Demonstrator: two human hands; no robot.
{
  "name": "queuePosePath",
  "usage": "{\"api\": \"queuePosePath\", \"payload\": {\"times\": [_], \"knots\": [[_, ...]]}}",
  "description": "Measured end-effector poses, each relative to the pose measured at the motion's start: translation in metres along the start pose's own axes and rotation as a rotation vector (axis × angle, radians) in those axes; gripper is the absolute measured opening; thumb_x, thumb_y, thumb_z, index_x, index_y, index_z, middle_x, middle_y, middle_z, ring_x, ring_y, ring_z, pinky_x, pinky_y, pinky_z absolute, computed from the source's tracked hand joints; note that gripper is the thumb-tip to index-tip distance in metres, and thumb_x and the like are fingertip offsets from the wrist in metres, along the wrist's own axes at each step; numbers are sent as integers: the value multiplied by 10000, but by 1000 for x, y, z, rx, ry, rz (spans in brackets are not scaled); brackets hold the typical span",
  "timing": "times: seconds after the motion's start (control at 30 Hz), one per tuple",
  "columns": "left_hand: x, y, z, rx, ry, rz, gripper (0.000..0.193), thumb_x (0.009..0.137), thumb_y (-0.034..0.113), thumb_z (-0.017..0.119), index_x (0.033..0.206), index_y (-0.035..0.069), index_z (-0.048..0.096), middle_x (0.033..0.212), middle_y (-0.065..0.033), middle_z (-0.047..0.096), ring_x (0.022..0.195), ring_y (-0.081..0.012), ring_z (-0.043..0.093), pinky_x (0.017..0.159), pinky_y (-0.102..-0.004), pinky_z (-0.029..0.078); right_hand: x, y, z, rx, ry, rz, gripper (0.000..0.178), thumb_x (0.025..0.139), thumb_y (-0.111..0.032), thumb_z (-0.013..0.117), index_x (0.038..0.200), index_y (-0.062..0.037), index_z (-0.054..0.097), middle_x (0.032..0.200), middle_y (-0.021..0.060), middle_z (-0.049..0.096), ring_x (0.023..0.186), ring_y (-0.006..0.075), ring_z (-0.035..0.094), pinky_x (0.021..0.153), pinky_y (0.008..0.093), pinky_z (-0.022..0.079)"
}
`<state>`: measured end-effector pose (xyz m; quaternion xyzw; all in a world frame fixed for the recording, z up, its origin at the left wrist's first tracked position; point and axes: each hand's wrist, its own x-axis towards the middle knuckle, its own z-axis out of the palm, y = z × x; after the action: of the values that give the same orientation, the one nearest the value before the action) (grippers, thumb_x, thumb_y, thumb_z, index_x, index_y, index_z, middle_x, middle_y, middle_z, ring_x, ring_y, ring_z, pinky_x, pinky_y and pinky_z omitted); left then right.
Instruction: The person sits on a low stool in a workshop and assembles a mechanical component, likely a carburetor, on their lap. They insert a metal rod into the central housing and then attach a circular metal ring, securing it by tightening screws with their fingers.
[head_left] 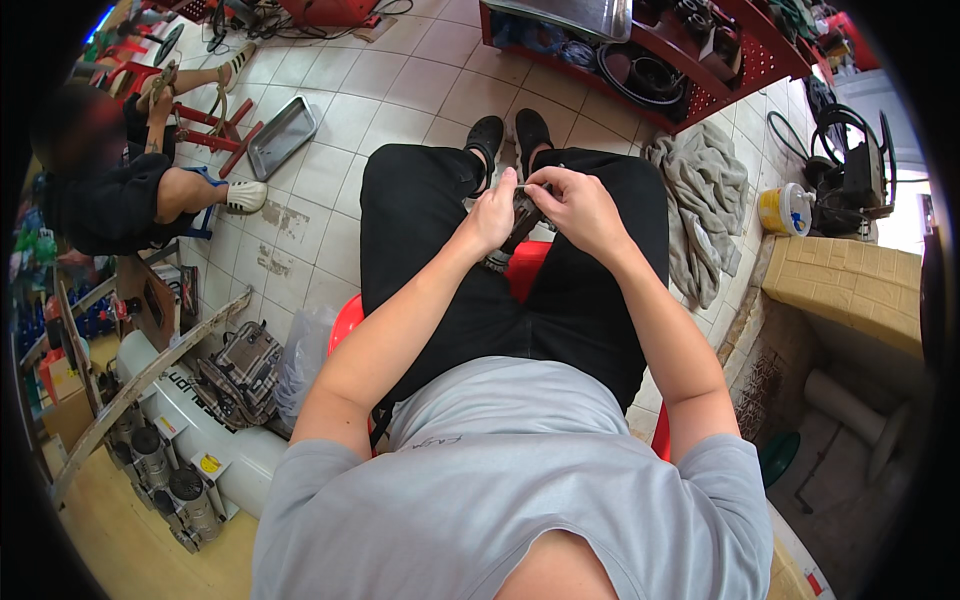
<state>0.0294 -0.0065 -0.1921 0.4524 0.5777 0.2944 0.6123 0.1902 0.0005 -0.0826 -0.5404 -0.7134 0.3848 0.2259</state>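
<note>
Between my knees, my left hand (490,217) is closed around the side of a dark metal part (522,216), its thumb pointing up. Facing it, my right hand (580,208) pinches something small and thin at the upper end of that part. The fingers cover most of the pinched piece, so its kind does not show. Both hands are close together, nearly touching. Below the part, a patch of the red stool (526,268) shows between my black trouser legs.
A grey cloth (700,200) lies on the tiles at right, near a yellow-and-white tub (785,210). Ahead stands a red rack (720,70) of parts. At left are a metal tray (283,138), a seated person (120,190) and a white compressor tank (200,410).
</note>
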Motion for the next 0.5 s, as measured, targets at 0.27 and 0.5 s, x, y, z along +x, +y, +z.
{"api": "queuePosePath", "payload": {"times": [0.27,0.5], "knots": [[-9,17,0,12,35,-15,712,1008,519,198,927,-76,578,857,-283,637,913,-330,630,868,-411,449,-3,-9,-12,-75,-189,100,301,810,-247,690,931,27,662,623,149,602,576,296,598,571,402,454],[4,0,-2,-234,86,15,570,1010,463,295,939,-30,573,866,-173,623,822,-235,599,777,-358,454,-7,-16,-14,3,-123,50,190,828,-148,662,900,26,636,702,173,637,651,328,627,607,410,473]]}}
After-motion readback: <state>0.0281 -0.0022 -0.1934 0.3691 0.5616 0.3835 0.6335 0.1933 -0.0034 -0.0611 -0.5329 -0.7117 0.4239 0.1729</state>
